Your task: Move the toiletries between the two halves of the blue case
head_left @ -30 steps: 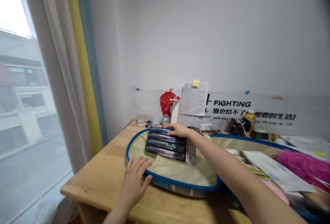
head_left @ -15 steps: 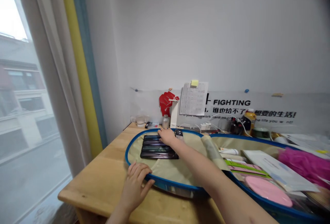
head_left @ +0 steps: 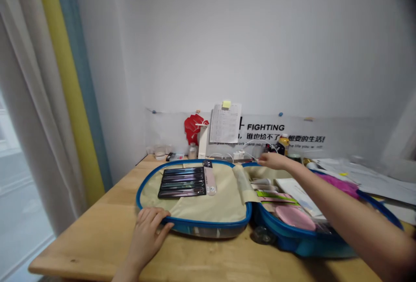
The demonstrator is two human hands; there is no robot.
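An open blue suitcase with a cream lining lies on the wooden table. My left hand is closed over the front blue rim of its left half, thumb outside. Inside that half lies a flat dark pack of several long, slim handled items in blue, purple, green and pink, with a pink card at its right end. My right hand is above the back edge of the right half. Its fingers are bent together and point left and down; anything in them is hidden.
The right half holds a pink oval item, green-and-pink packs, a white packet and magenta material. Behind the case stand a small clear bottle, a charger with cables and a yellow-and-dark bottle. Papers lie at right.
My right hand has left the flat dark pack and moved right, over the back of the suitcase's right half. The pack stays put. My left hand stays on the rim while the view has turned right.
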